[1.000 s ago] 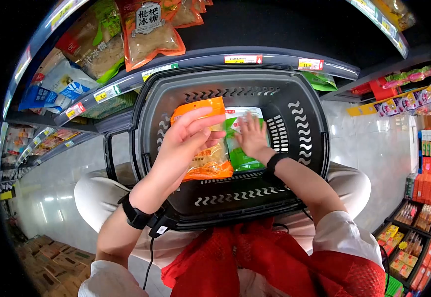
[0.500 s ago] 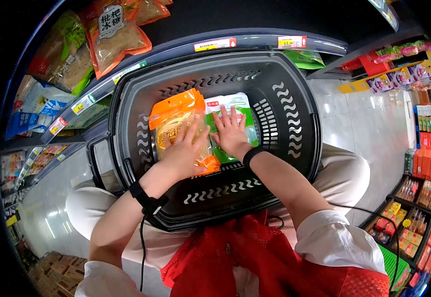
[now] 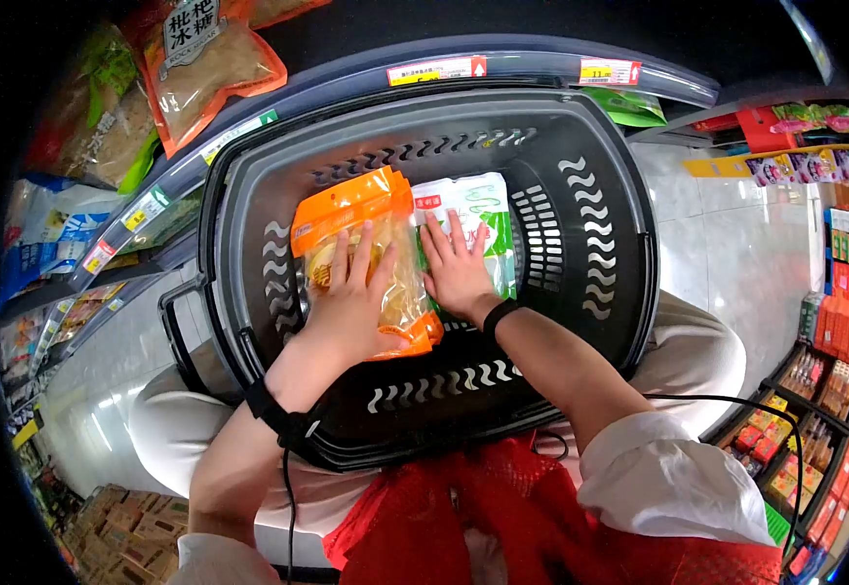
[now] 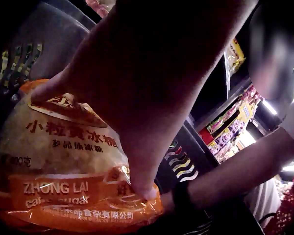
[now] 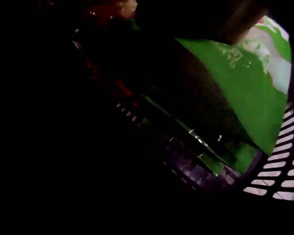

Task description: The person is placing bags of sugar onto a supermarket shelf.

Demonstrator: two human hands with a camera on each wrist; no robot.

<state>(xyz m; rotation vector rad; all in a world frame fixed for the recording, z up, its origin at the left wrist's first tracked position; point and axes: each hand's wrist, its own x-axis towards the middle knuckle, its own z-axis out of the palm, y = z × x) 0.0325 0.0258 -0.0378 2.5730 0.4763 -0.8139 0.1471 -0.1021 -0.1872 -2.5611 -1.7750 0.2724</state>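
Note:
Two bags lie side by side inside a black shopping basket [image 3: 424, 366]. On the orange and clear bag [image 3: 347, 198], the left hand [image 3: 347, 307] rests with fingers spread. The left wrist view shows that bag [image 4: 63, 147] filled with pale lumps, the thumb at its lower edge. The right hand [image 3: 461, 276] lies with straight fingers on the white and green bag [image 3: 488, 200]. In the dark right wrist view, the green bag [image 5: 245, 93] shows below part of the right hand, whose fingers are mostly hidden.
Shelves with price tags [image 3: 434, 70] run behind the basket, holding bagged goods [image 3: 212, 73] at the upper left. Boxed goods [image 3: 848, 322] stand on the right. Cardboard boxes [image 3: 122, 536] are at the lower left. A cable [image 3: 736, 402] runs beside the right arm.
The left hand has come down from above the orange bag and now lies on it. The right hand stays on the green bag. The head view has shifted slightly.

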